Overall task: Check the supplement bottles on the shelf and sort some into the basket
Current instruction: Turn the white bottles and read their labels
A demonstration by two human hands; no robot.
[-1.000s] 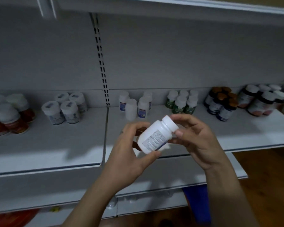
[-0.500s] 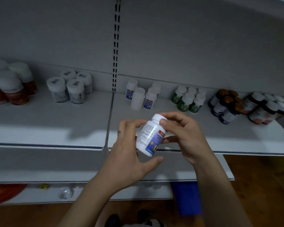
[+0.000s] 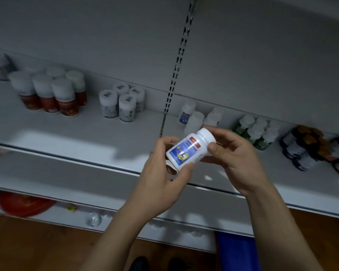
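Grey retail shelving fills the view, with a plain back panel (image 3: 86, 36) and a slotted upright (image 3: 181, 55). A wooden floor (image 3: 37, 245) shows at 7 o'clock. The main shelf (image 3: 67, 137) crosses the frame, sloping down toward 3 o'clock, with a lower shelf (image 3: 57, 173) beneath it.

Both forearms enter from 6 o'clock. The left hand (image 3: 160, 180) grips the base of the supplement bottle (image 3: 190, 149) between thumb and curled fingers. The right hand (image 3: 237, 161) pinches its cap end, thumb in front and fingers behind. The bottle is white with a blue label and a red band. It is held clear of the shelf near frame centre, tilted with its cap toward 1 o'clock.

Seen from the held bottle:
- The red-labelled bottles (image 3: 53, 94) stand far off at 10 o'clock.
- Four white-capped bottles (image 3: 123, 104) stand nearer, also at 10 o'clock.
- The plain white bottles (image 3: 194, 118) are close behind at 12 o'clock.
- The green-labelled bottles (image 3: 256, 132) are at 2 o'clock.
- The brown-capped dark bottles (image 3: 301, 145) are at 3 o'clock.

A blue container (image 3: 237, 251), cut off by the frame, sits at 5 o'clock. A blurred red round object (image 3: 25, 204) lies at 8 o'clock.
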